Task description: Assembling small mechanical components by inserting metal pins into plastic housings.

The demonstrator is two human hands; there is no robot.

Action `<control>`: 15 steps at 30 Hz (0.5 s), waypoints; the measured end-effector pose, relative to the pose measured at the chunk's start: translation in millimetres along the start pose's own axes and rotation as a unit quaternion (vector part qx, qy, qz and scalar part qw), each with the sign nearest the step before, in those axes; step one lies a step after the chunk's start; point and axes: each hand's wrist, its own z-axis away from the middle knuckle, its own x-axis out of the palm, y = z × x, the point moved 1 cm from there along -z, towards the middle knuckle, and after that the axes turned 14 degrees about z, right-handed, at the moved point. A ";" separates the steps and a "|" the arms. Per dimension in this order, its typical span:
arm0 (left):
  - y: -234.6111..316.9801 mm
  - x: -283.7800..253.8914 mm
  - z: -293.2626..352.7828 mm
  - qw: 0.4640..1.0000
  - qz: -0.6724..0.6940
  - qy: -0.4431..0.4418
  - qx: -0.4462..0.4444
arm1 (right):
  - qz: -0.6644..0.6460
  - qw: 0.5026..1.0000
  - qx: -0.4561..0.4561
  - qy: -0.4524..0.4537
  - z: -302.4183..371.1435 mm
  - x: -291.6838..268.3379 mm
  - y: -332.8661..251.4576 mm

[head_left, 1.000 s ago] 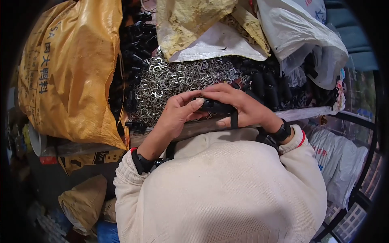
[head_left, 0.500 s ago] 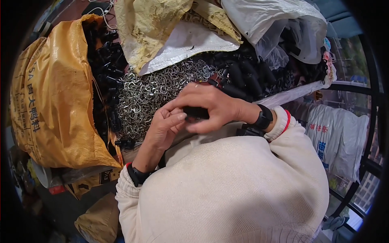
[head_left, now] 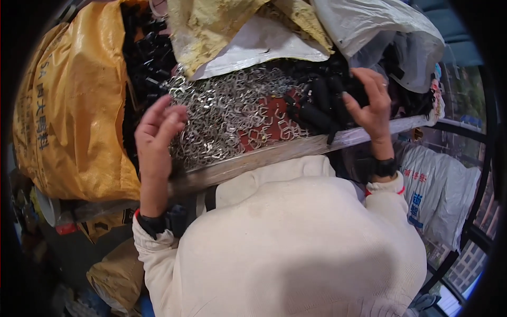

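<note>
My left hand (head_left: 155,142) is over the left edge of a heap of small silvery metal hooks (head_left: 216,119), beside a pile of small black parts (head_left: 153,58). Its thumb and fingers are apart, slightly blurred, and nothing shows between them. At the right, my right hand (head_left: 374,105) reaches over a pile of black foam-like cylinders (head_left: 319,108). Its thumb and fingers are spread, with dark cylinders beneath the gap. Whether the fingertips touch one cannot be made out.
A yellow-orange woven sack (head_left: 87,111) spills the black parts at the left. A yellowed sack (head_left: 206,31) lies behind the hooks, and a white bag (head_left: 380,31) stands back right. The plastic-wrapped table edge (head_left: 253,158) runs before me. Reddish tabletop (head_left: 272,124) shows among the hooks.
My hands were together at the middle around a black piece; now they are apart, left hand to the left, right hand to the right. The black piece is no longer seen between them.
</note>
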 end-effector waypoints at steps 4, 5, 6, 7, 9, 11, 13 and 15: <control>15.8 -40.8 -5.2 0.951 -0.240 0.106 0.162 | 0.154 0.981 0.012 -0.117 13.9 11.5 12.9; 17.4 -46.9 -8.4 0.901 -0.364 0.102 0.213 | 0.159 0.976 0.036 -0.141 17.2 13.3 12.7; 17.4 -52.1 -7.5 0.832 -0.484 0.099 0.253 | 0.145 0.979 0.025 -0.140 17.6 15.0 12.0; 17.3 -58.4 -5.2 0.827 -0.491 0.113 0.250 | 0.136 0.983 0.019 -0.123 16.8 14.4 10.7; 12.1 -62.1 -4.5 0.732 -0.620 0.105 0.261 | 0.130 0.987 0.018 -0.092 15.2 9.2 9.8; 11.6 -65.6 -3.2 0.679 -0.678 0.099 0.263 | 0.122 0.989 0.010 -0.077 10.0 10.4 7.7; 14.0 -62.9 -4.7 0.668 -0.679 0.093 0.289 | 0.121 0.991 0.008 -0.047 10.1 6.2 8.4; 13.3 -55.2 -9.2 0.671 -0.672 0.079 0.304 | 0.117 0.993 0.008 -0.031 9.8 2.3 6.1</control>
